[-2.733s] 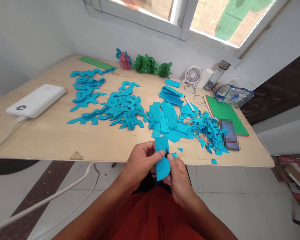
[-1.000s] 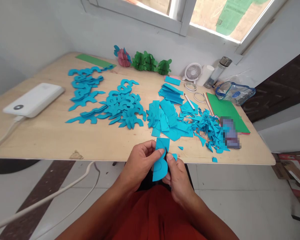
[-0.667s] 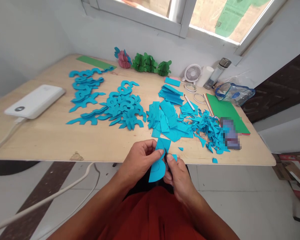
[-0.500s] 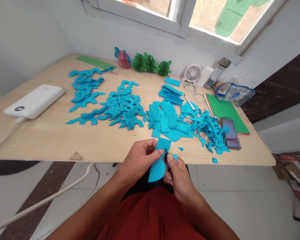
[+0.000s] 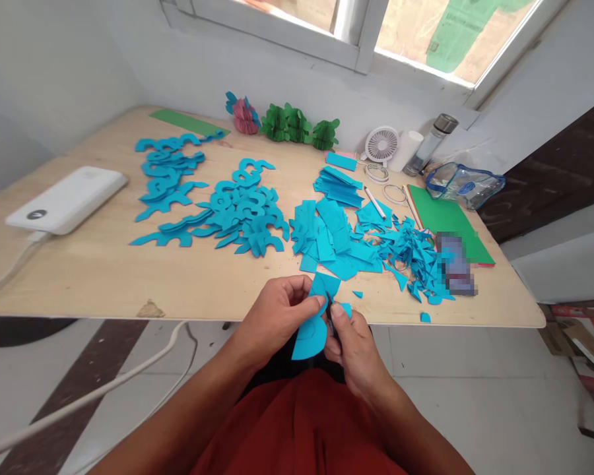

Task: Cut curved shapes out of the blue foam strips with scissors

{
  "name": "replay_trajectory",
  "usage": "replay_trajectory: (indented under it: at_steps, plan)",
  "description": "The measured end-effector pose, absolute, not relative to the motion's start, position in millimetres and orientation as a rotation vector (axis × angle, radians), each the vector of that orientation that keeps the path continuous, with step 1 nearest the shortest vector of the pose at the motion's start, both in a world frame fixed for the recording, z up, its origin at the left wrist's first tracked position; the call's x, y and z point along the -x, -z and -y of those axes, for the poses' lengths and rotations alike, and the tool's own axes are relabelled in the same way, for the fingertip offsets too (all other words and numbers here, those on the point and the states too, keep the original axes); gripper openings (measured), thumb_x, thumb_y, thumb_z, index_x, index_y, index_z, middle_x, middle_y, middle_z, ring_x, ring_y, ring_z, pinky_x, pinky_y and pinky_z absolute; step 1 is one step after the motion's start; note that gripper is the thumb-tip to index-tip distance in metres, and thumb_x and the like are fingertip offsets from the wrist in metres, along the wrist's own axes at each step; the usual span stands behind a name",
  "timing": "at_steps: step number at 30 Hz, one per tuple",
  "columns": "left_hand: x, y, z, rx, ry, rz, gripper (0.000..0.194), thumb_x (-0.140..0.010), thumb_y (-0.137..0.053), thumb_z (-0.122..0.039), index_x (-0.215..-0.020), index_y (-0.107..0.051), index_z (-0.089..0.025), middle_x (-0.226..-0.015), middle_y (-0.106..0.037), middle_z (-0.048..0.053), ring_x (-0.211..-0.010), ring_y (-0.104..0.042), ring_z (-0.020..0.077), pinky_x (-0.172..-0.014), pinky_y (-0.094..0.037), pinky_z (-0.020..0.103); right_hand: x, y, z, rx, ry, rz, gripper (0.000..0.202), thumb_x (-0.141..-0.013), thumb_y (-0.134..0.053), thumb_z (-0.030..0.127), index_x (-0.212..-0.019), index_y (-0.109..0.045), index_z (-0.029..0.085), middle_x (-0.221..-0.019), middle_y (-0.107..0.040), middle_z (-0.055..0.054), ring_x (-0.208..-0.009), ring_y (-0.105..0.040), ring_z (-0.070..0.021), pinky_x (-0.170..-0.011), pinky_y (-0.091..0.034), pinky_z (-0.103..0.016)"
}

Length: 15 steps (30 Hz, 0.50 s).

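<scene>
My left hand (image 5: 282, 313) pinches a piece of blue paper (image 5: 311, 336) between thumb and fingers, in front of the table's near edge. Its lower side is cut in a curve, and thin drawn lines show on it. Closed around a pair of scissors (image 5: 330, 307) is my right hand (image 5: 349, 333); only a dark sliver of the blades shows, at the paper's right side. The handles are hidden by the fingers. A small flap of blue paper stands out beside the right thumb. Just beyond the hands lie blue paper pieces (image 5: 334, 231).
Blue cut-out shapes (image 5: 247, 204) cover the table's middle and left. Blue scraps (image 5: 410, 254) lie at right, near a green sheet (image 5: 450, 218). A white power bank (image 5: 69, 198) with a cable sits left. Along the wall stand green paper figures (image 5: 287, 124), a fan (image 5: 382, 145) and a bottle (image 5: 431, 145).
Both hands stay almost in place. The blue paper has tilted very slightly, its lower end a little further left. The things on the table have not moved.
</scene>
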<state>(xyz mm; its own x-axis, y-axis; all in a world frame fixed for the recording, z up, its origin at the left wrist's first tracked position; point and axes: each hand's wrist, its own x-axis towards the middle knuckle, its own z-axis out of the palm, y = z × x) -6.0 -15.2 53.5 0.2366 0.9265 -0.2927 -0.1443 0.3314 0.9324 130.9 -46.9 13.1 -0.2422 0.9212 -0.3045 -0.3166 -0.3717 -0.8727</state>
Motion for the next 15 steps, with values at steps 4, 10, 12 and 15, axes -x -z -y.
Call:
replay_trajectory:
  at_steps: [4,10,12,15]
  plan:
    - [6.9,-52.9,15.2,-0.929,-0.902,-1.05,0.012,-0.07,-0.064,-0.025,-0.065,-0.058,-0.016,-0.063,-0.061,0.0,-0.057,-0.053,0.0119,-0.053,-0.043,0.023,-130.7,-13.9,46.1,1.065,-1.779,0.864,0.04,-0.089,-0.052,0.049,-0.064,-0.045,0.019,-0.043,-0.031,0.01,-0.038,-0.019,-0.0057,-0.038,-0.011,-0.022]
    - [6.5,-54.7,14.3,-0.907,-0.907,-1.066,0.015,-0.069,-0.066,-0.027,-0.063,-0.059,-0.016,-0.059,-0.06,-0.001,-0.054,-0.051,0.0107,-0.051,-0.041,0.021,-130.2,-16.6,44.7,1.104,-1.762,0.882,0.042,-0.086,-0.054,0.052,-0.06,-0.043,0.019,-0.043,-0.03,0.01,-0.038,-0.019,-0.0056,-0.038,-0.011,-0.023]
    - [6.0,-55.7,14.3,-0.895,-0.912,-1.075,0.015,-0.068,-0.067,-0.027,-0.062,-0.059,-0.016,-0.059,-0.06,-0.001,-0.053,-0.051,0.011,-0.05,-0.041,0.022,-130.3,-17.0,44.7,1.122,-1.761,0.887,0.043,-0.085,-0.054,0.053,-0.06,-0.043,0.02,-0.043,-0.03,0.01,-0.038,-0.019,-0.0057,-0.038,-0.012,-0.023]
    - [5.5,-56.6,14.4,-0.885,-0.909,-1.073,0.015,-0.067,-0.068,-0.028,-0.062,-0.059,-0.016,-0.058,-0.06,-0.001,-0.053,-0.051,0.0115,-0.05,-0.041,0.022,-130.4,-17.1,45.0,1.129,-1.743,0.904,0.043,-0.084,-0.055,0.053,-0.06,-0.042,0.02,-0.042,-0.031,0.01,-0.038,-0.019,-0.006,-0.038,-0.012,-0.023]
